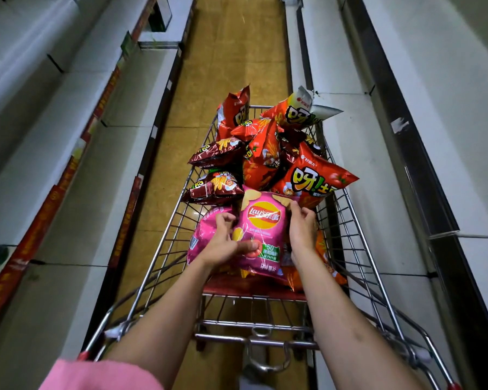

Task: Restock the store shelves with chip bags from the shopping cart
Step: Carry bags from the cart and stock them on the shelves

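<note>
Both hands reach into the shopping cart (358, 229) with forearms stretched forward: left hand (223, 243) grips the left edge of a pink Lay's chip bag (261, 235), thumb pressed on its front, while right hand (302, 229) curls round the bag's right edge near the top corner. That bag stands upright at the near end of the cart, with a second pink bag (202, 235) just beside it on the left. Red chip bags (310, 178) and dark maroon bags (214, 153) are piled up toward the cart's far end, above the rim; white shelves (68, 136) flank both sides.
</note>
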Demonstrator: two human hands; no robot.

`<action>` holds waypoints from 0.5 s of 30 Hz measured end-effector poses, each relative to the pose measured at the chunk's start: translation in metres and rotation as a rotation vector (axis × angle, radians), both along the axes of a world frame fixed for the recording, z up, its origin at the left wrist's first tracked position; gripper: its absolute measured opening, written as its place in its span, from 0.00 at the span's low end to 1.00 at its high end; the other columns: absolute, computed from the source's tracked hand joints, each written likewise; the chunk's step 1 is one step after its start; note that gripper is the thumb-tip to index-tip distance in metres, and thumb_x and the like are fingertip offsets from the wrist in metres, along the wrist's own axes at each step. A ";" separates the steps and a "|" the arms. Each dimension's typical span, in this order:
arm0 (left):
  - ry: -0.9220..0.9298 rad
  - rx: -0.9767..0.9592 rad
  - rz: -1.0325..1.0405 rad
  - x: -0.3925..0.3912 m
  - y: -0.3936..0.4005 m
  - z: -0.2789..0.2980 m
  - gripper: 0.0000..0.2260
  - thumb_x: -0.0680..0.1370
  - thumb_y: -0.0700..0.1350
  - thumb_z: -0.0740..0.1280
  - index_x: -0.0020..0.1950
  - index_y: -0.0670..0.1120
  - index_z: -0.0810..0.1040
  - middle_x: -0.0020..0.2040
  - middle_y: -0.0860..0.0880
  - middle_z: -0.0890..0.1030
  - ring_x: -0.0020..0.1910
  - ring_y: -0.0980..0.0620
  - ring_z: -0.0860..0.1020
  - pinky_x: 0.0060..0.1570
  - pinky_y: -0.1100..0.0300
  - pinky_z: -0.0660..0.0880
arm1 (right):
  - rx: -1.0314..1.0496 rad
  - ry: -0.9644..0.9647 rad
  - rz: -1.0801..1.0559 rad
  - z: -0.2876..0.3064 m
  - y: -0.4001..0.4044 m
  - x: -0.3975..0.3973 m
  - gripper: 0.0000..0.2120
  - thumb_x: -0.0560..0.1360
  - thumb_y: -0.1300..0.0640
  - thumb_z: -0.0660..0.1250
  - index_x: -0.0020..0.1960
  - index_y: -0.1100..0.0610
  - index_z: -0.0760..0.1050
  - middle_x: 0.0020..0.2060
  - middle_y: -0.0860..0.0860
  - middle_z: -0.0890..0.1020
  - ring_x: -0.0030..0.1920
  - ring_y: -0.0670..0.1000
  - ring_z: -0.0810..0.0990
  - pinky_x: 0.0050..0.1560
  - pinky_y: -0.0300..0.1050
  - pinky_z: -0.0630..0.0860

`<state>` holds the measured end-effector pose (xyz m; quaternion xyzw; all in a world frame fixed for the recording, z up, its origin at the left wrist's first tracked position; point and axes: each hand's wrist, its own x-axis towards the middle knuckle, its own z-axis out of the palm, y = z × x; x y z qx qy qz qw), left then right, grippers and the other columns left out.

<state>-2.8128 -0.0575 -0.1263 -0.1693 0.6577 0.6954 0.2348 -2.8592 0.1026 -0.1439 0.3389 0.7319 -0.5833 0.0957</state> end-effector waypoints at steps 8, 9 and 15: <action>-0.050 -0.013 0.022 0.005 -0.001 -0.003 0.25 0.74 0.40 0.70 0.64 0.46 0.60 0.62 0.43 0.73 0.54 0.45 0.78 0.43 0.57 0.79 | -0.343 -0.131 0.225 0.003 -0.009 0.020 0.44 0.66 0.41 0.74 0.74 0.52 0.57 0.64 0.55 0.75 0.58 0.57 0.78 0.58 0.58 0.77; -0.025 -0.054 0.031 0.006 0.000 -0.003 0.22 0.75 0.43 0.69 0.64 0.45 0.62 0.61 0.43 0.73 0.54 0.46 0.78 0.45 0.56 0.78 | -0.331 -0.130 0.233 0.002 -0.010 0.022 0.40 0.66 0.46 0.76 0.71 0.53 0.60 0.62 0.55 0.77 0.56 0.56 0.80 0.56 0.56 0.78; 0.029 -0.904 0.305 0.014 -0.016 -0.024 0.18 0.76 0.43 0.67 0.64 0.40 0.69 0.65 0.41 0.67 0.67 0.43 0.67 0.68 0.50 0.65 | -0.339 -0.065 0.133 0.004 -0.002 0.027 0.30 0.71 0.57 0.74 0.67 0.54 0.62 0.58 0.55 0.78 0.54 0.56 0.80 0.45 0.49 0.79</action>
